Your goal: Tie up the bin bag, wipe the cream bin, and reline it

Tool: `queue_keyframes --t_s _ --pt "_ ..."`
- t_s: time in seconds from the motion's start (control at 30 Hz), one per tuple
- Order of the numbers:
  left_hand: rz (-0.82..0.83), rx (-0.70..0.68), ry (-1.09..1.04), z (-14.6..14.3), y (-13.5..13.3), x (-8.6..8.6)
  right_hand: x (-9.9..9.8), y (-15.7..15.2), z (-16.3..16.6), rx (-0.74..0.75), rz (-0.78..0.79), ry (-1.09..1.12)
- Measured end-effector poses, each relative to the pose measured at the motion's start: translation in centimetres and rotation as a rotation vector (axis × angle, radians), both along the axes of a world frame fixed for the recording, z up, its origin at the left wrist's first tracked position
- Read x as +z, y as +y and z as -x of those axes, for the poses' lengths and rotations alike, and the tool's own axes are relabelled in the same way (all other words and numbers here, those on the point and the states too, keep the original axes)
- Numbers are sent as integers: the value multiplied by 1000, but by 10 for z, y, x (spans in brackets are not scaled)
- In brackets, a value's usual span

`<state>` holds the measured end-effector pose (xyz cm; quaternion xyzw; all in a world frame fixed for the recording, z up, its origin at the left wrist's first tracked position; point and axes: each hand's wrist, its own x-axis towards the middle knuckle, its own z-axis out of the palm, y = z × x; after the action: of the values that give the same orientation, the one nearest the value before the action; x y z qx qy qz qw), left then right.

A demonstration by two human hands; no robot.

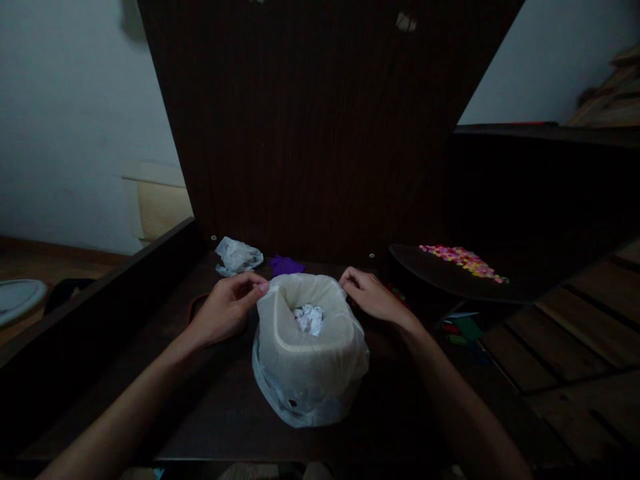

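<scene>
The left hand [227, 303] is pinching the thin plastic bag [310, 390] at its far left corner, thumb and fingers coming together on the filmy edge. Over on the far right, the right hand [370, 293] is curling its fingers against the bag's rim; whether they are gripping or merely touching, I cannot tell. The bag is sitting on the dark wood-grain table [210, 413], between the two hands, draping in loose, milky wrinkles over a bin [300, 347] whose rounded, squarish rim is showing through. Down inside, crumpled white paper [311, 320] is lying in stiff creases. Behind, a crinkled, see-through plastic wrapper [239, 256] is slumping beside a flat purple piece [287, 265], and a smooth dark panel [320, 133] is rising upright. Off to the right, a curved shelf [413, 265] is carrying a strip of small, bright, bead-like bits [463, 259].
</scene>
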<state>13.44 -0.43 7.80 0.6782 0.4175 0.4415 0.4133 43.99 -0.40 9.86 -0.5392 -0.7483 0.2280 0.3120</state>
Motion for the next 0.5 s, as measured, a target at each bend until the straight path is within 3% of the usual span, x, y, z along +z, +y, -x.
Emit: queue_keyframes --t_s 0.1,0.23,0.3,0.43,0.5 --pt "-64 54 90 1 -1 -1 -1 1 1 8 1 21" --pt "-201 196 186 -2 -3 12 5 4 0 -7 -23 86" --pt "-210 149 182 -6 -3 20 7 6 2 19 -18 118" --pt "-32 -63 119 -18 7 26 10 13 12 110 -49 132" --pt "12 -98 81 -22 12 26 10 15 17 118 -68 119"
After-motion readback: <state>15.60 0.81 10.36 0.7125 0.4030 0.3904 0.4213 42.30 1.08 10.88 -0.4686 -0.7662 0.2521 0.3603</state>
